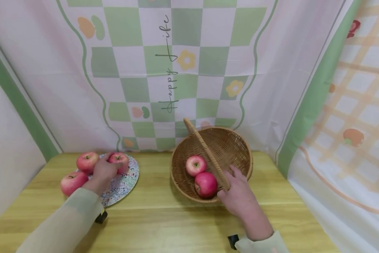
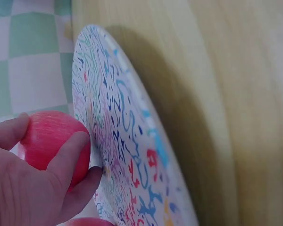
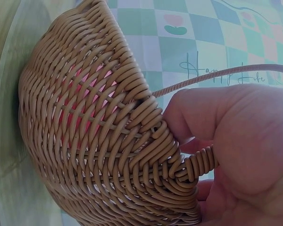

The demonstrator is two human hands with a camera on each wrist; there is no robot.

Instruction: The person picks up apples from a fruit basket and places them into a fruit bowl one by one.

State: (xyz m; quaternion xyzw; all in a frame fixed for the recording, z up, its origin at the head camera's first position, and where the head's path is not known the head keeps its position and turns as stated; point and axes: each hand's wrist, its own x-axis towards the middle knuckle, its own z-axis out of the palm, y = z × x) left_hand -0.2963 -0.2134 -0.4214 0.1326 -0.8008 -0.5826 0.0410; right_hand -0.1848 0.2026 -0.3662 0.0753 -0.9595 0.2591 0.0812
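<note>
Five apples [image 1: 206, 185], one plate [image 1: 126, 186], one basket [image 1: 232, 151]

Camera placement: one head view, two wrist views.
The head view looks from above and behind the table [image 1: 157, 225], forward and down, toward the upright cloth [image 1: 156, 80]. The left wrist view sits close beside the left hand [image 1: 105, 172], low over the plate [image 1: 127, 182], rolled so that the table stands at frame right. The right wrist view sits close to the outer wall of the basket [image 1: 232, 147], rolled oppositely, with the table at frame left. Head and left wrist share the plate and left hand; head and right wrist share the basket, right hand [image 1: 241, 196] and lettering [image 1: 168, 88].
</note>
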